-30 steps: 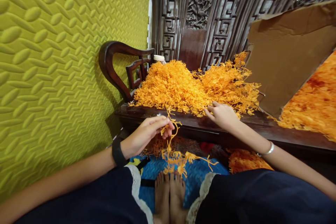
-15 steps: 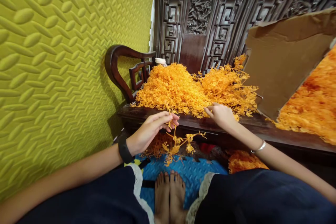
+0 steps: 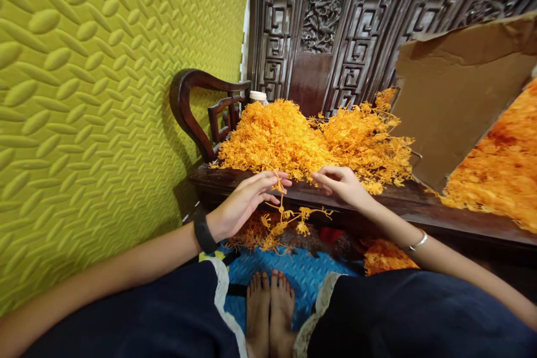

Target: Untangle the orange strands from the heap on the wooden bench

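Observation:
My left hand (image 3: 254,198), a dark band at its wrist, holds a branched orange plastic flower stem (image 3: 279,227) near its upper end. The stem hangs below the fingers, its small spidery blossoms spread over the gap in front of the bench. To the right, my right hand (image 3: 342,184) is closed in a pinch at the front edge of the orange pile; what sits between its fingertips, if anything, is too small to make out. Behind both hands, a heap of orange plastic blossoms (image 3: 277,134) lies beside a looser heap of branched stems (image 3: 364,142).
The heaps lie on a dark carved wooden bench (image 3: 310,84) with a curved armrest (image 3: 182,100). A cardboard sheet (image 3: 457,89) leans at right, beside more orange pieces (image 3: 499,162). A white-lidded container (image 3: 258,97) stands behind. Yellow padding (image 3: 104,95) covers the left wall.
My right hand has moved left, away from the looser heap and closer to my left hand. The left hand still holds the hanging stem, now slightly higher.

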`<state>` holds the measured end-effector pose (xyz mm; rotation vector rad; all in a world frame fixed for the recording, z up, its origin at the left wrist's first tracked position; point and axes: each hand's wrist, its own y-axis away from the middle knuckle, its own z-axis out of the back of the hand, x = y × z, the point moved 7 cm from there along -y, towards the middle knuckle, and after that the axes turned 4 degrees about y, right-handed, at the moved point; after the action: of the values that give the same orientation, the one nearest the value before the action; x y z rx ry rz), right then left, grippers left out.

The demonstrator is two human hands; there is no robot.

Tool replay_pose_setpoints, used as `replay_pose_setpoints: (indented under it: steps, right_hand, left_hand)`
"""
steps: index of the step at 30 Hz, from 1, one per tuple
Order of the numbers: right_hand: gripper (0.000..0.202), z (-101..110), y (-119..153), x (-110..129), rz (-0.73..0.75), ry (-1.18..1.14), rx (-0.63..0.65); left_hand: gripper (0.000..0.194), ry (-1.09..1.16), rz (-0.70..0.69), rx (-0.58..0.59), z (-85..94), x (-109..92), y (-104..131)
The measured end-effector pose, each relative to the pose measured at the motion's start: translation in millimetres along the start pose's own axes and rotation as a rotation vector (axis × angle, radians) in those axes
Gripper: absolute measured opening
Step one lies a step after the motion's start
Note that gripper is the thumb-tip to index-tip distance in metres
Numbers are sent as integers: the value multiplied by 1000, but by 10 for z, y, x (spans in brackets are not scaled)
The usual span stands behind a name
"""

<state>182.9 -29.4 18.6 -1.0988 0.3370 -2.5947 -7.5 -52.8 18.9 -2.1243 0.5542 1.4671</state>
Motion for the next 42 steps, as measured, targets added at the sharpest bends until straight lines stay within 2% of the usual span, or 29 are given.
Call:
replay_pose_setpoints:
  steps: [3,6,9,12,14,19,22,24,27,31,35,38,42]
  right_hand:
    - [41,-317,44,170,18,-95,214]
    - [40,-534,90,279,118,-56,346]
    - [36,-639,158,305,122,-89,501]
    - [33,-659,251,362,54,-282,671]
    - [31,-639,286,440,28,-415,710]
    - [33,-658,284,636,26,-698,666]
    - [45,-686,277,670,-7,-882,636]
    - [49,-695,294,688,9,-928,667]
    - [47,-682,319,689,71,-756,704]
    - [35,-603,300,696,128,-516,666]
    - [32,-457,266,728,199,-428,584]
    - [33,-336,229,690,247,-262,479]
    - [32,-308,209,679,355,46,437]
  left_hand:
    - [28,71,19,53,-82,5,-14]
    - [32,192,18,82,-148,-37,-29]
    - [35,218,-10,44,-129,-97,-38]
    - [43,134,-45,-12,-75,-128,-33]
    - [53,50,-52,-22,-64,-116,-29]
    - [80,-196,-27,123,-150,0,-15]
    - [96,-381,-44,211,-188,52,10]
    - [98,-471,-54,238,-200,62,23]
    - [80,-585,-34,275,-217,73,30]
    - [48,-759,-11,270,-167,84,22]
    - [18,-725,112,292,-101,178,51]
    - [22,-675,235,346,-95,269,99]
    - [30,-669,285,399,-110,311,129]
